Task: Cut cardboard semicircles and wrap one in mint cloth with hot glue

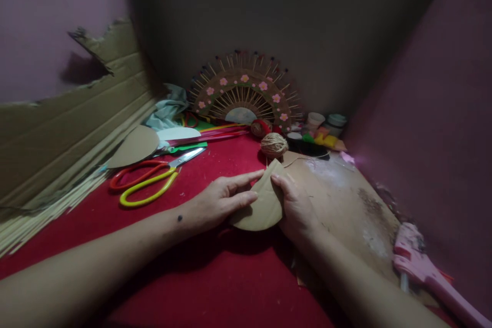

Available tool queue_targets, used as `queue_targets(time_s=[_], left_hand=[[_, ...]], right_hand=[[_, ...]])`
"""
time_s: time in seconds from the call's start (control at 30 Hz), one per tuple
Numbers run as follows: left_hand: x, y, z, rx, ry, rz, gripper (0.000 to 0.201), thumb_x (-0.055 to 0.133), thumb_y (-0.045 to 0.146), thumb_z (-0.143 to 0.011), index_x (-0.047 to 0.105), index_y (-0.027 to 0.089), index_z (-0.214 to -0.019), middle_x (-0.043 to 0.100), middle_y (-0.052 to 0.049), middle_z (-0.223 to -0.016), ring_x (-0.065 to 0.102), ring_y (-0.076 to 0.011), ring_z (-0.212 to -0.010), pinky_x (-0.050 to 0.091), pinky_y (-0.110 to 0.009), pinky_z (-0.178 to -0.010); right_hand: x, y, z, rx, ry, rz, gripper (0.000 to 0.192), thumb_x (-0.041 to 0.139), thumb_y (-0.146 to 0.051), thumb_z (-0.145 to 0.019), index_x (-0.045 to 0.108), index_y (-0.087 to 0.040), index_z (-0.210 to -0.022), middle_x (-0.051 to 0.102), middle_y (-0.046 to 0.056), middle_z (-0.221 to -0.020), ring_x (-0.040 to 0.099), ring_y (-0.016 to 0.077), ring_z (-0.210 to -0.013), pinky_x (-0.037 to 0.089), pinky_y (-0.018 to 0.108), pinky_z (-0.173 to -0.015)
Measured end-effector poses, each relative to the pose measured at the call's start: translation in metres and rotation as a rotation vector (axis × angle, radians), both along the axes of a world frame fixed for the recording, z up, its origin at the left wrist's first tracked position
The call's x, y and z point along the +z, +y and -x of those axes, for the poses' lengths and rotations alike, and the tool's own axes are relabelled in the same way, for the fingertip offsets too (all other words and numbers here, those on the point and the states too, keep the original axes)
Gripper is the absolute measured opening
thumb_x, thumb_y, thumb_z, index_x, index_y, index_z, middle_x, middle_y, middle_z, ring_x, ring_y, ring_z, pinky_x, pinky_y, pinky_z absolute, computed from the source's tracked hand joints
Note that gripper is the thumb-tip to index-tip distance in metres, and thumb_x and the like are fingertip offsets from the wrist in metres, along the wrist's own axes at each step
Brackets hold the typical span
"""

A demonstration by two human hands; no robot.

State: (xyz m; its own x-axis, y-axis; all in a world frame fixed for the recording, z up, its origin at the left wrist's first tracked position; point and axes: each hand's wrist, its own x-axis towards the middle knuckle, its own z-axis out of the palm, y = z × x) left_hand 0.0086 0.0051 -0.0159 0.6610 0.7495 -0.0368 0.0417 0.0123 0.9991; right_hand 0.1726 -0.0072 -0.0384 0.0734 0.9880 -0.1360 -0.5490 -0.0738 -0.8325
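Dim corner, low light. Grey-brown back wall [307, 20] behind red cloth [230, 287] covering floor. Pinkish wall [38, 20] left of cloth, darker maroon wall [442, 113] right of cloth. Torn cardboard sheet [69, 123] leans against left wall at cloth's edge. Worn brown board [346, 200] lies on cloth's right side.

1. Your hands pinch a plain brown cardboard piece [261, 204].
2. You work on a deep red cloth [215, 287].
3. Your scissors [154, 178] have one orange handle and one yellow.
4. The fan decoration [244, 93] carries pink flowers on brown and green bands.
5. The glue gun [423, 269] is pink.
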Motion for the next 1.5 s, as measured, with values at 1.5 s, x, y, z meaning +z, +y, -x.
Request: queue_targets(time_s=[1.5], left_hand=[[0.009,0.003,-0.002,0.278,0.051,0.019,0.035,0.066,0.043,-0.078,0.060,0.016,-0.099,0.054,0.005,-0.058,0.043,-0.0071,-0.043,0.031,-0.017,-0.039]], right_hand=[[0.007,-0.003,-0.005,0.218,-0.093,0.027,0.022,0.075,-0.031,-0.062,0.066,-0.016,-0.075,0.067,0.002,-0.061,0.058,0.0156,-0.052,0.047,0.029,-0.055]])
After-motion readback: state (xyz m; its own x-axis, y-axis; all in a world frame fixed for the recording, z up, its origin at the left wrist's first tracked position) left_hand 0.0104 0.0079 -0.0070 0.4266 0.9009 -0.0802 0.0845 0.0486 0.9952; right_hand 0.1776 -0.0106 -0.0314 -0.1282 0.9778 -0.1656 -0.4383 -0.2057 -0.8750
